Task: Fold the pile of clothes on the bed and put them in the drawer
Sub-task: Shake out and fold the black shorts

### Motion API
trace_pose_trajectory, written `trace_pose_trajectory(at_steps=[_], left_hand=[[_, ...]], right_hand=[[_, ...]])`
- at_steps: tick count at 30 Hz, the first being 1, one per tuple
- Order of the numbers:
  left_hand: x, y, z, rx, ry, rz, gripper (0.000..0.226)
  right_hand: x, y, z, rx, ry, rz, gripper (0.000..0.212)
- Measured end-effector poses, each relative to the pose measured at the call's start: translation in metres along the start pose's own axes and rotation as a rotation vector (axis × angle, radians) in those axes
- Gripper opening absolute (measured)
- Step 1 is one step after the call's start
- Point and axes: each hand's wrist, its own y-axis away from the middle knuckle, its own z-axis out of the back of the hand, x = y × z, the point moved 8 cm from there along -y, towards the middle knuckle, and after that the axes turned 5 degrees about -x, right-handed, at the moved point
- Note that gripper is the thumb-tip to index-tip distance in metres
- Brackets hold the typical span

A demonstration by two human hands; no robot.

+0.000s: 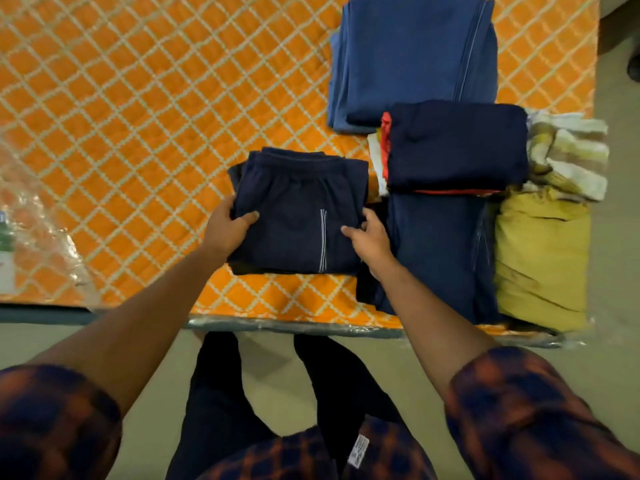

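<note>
**Two hands on a folded navy garment at the bed's near edge**

One folded navy garment (pixel 301 209) lies on the bed (pixel 138 116), close to its near edge and a little right of the middle. A darker layer shows under it along its left and near sides.

Just to its right, almost touching, lie folded navy trousers (pixel 436 251), and beyond those a mustard garment (pixel 540 258) reaches the bed's near right corner. Behind the trousers sits a dark navy fold (pixel 457 145) on top of a red piece (pixel 384 147), with a striped cloth (pixel 571 154) at the right edge. A larger blue stack (pixel 412 57) lies toward the far right corner. Crumpled clear plastic (pixel 41 230) covers the near left part of the bed, well apart from the clothes. The right-hand piles crowd that side of the garment, while bare quilt lies to its left and beyond it.

The fold is nearly square. Its waistband points toward the far side, and a white stripe (pixel 323 240) runs from the near edge away from the person.

It sits between the hands. The left hand (pixel 230 225) grips its left edge, thumb on top. The right hand (pixel 369 233) grips its right edge beside the stripe, thumb on top. Plaid sleeves (pixel 519 410) cover the upper arms.
</note>
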Motion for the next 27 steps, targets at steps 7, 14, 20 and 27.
trace_pose_trajectory(at_steps=[7,14,20,27], left_hand=[[0.013,0.031,0.020,-0.024,0.055,0.107,0.032],[0.034,0.084,0.053,-0.002,0.041,0.221,0.033],[0.113,0.163,0.110,-0.062,0.120,0.289,0.022],[0.261,0.297,0.170,-0.255,0.305,0.437,0.017]], right_hand=[[0.008,0.007,0.007,0.030,0.129,0.020,0.060],[0.071,0.075,0.018,-0.155,0.596,0.692,0.037],[0.061,0.153,-0.071,0.257,1.137,0.998,0.023],[0.023,0.257,-0.193,0.557,1.667,1.104,0.030]])
